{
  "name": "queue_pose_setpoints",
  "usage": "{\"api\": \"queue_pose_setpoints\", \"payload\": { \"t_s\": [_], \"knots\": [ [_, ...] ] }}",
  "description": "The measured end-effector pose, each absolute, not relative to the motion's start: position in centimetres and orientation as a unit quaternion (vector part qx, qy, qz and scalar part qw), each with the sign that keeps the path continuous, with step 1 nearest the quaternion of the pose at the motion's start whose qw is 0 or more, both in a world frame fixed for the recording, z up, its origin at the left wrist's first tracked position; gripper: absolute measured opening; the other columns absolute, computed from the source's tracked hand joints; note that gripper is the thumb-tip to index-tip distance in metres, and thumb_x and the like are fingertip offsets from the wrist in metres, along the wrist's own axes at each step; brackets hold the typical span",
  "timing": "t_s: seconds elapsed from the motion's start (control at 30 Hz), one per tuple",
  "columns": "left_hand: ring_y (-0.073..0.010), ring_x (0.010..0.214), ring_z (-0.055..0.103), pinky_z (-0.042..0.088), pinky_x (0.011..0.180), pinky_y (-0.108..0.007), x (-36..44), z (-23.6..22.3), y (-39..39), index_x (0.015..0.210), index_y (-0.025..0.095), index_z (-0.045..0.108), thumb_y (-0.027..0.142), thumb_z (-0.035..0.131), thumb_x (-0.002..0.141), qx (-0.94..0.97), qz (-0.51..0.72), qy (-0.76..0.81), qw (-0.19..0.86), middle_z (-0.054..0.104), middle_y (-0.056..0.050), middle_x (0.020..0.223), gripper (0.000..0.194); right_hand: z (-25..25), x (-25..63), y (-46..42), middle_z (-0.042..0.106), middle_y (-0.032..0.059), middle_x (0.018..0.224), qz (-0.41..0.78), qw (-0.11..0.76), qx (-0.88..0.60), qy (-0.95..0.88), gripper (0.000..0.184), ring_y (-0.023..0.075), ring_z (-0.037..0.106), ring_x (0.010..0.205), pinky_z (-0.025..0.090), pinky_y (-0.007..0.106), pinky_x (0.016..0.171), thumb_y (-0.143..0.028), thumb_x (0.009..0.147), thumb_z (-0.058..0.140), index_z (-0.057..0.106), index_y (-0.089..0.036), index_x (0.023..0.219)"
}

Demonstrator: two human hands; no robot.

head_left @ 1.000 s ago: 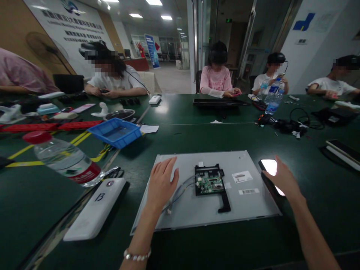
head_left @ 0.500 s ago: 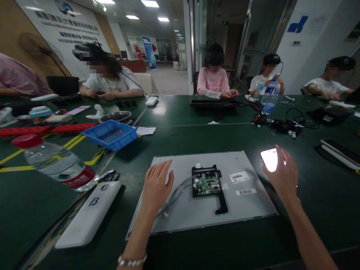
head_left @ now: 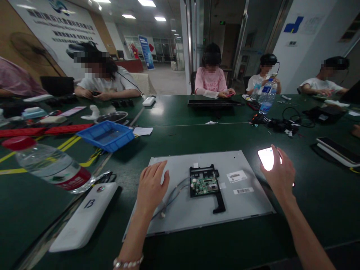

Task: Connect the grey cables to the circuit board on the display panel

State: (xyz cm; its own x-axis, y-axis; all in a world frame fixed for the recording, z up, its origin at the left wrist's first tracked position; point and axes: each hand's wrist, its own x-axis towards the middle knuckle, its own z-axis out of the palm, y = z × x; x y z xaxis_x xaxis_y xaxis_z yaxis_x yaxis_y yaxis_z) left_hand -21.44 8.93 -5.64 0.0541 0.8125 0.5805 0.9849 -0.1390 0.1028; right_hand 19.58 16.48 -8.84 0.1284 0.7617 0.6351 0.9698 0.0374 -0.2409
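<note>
A grey metal monitor back panel (head_left: 242, 204) lies flat on the green table (head_left: 197, 138) before me. A green circuit board (head_left: 204, 184) in a black bracket sits at its middle, with grey cables (head_left: 173, 195) running left. My left hand (head_left: 152, 187) rests flat on the panel's left part, fingers apart, over the cables. My right hand (head_left: 279, 174) holds a phone (head_left: 266, 157) with a lit screen, raised at the panel's right edge.
A water bottle (head_left: 47, 165) lies on its side at the left, beside a white case (head_left: 84, 215) marked 13. A blue tray (head_left: 106, 135) stands behind. Tangled black cables (head_left: 281, 125) and flat panels (head_left: 336, 150) lie at the right. Several people sit across the table.
My right hand has lifted the lit phone off the table and tilted its screen up. My left hand has stayed on the panel. The view has shifted slightly.
</note>
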Motion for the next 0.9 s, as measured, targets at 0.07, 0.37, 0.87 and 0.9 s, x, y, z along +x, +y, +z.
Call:
{"api": "queue_pose_setpoints", "payload": {
  "t_s": [0.07, 0.37, 0.87, 0.9],
  "knots": [
    [-0.0243, 0.106, 0.053, 0.036, 0.098, -0.042, -21.5, -5.6, 8.9, 0.121, 0.017, 0.05, 0.023, 0.044, 0.088, -0.707, -0.261, -0.637, 0.164, 0.06, -0.01, 0.114, 0.034, -8.8, 19.5, 16.4, 0.036, 0.0146, 0.139, -0.156, 0.322, -0.681, -0.639, 0.071, 0.037, 0.04, 0.116, 0.039, 0.054, 0.085, -0.035, 0.077, 0.051, 0.025, -0.023, 0.142],
    [-0.0247, 0.106, 0.053, 0.036, 0.097, -0.042, -21.8, -5.6, 8.8, 0.121, 0.017, 0.051, 0.023, 0.044, 0.088, -0.7, -0.26, -0.645, 0.164, 0.06, -0.01, 0.113, 0.034, -10.1, 20.5, 17.2, 0.037, 0.0169, 0.136, -0.108, 0.283, -0.71, -0.636, 0.076, 0.0362, 0.045, 0.112, 0.041, 0.05, 0.081, -0.038, 0.075, 0.052, 0.02, -0.022, 0.142],
    [-0.027, 0.109, 0.052, 0.04, 0.094, -0.043, -23.8, -5.5, 8.5, 0.126, 0.018, 0.046, 0.027, 0.04, 0.088, -0.645, -0.251, -0.712, 0.12, 0.056, -0.012, 0.119, 0.039, -12.9, 22.6, 18.4, 0.043, 0.0195, 0.129, 0.0, 0.197, -0.756, -0.624, 0.075, 0.0391, 0.049, 0.11, 0.042, 0.052, 0.081, -0.046, 0.076, 0.049, 0.023, -0.021, 0.141],
    [-0.0269, 0.109, 0.052, 0.04, 0.094, -0.042, -24.2, -5.7, 8.4, 0.126, 0.018, 0.046, 0.026, 0.041, 0.088, -0.64, -0.257, -0.715, 0.109, 0.055, -0.012, 0.12, 0.04, -13.0, 22.5, 18.4, 0.042, 0.0198, 0.13, -0.008, 0.201, -0.748, -0.633, 0.075, 0.041, 0.043, 0.116, 0.039, 0.055, 0.084, -0.047, 0.076, 0.05, 0.024, -0.02, 0.141]
  ]
}}
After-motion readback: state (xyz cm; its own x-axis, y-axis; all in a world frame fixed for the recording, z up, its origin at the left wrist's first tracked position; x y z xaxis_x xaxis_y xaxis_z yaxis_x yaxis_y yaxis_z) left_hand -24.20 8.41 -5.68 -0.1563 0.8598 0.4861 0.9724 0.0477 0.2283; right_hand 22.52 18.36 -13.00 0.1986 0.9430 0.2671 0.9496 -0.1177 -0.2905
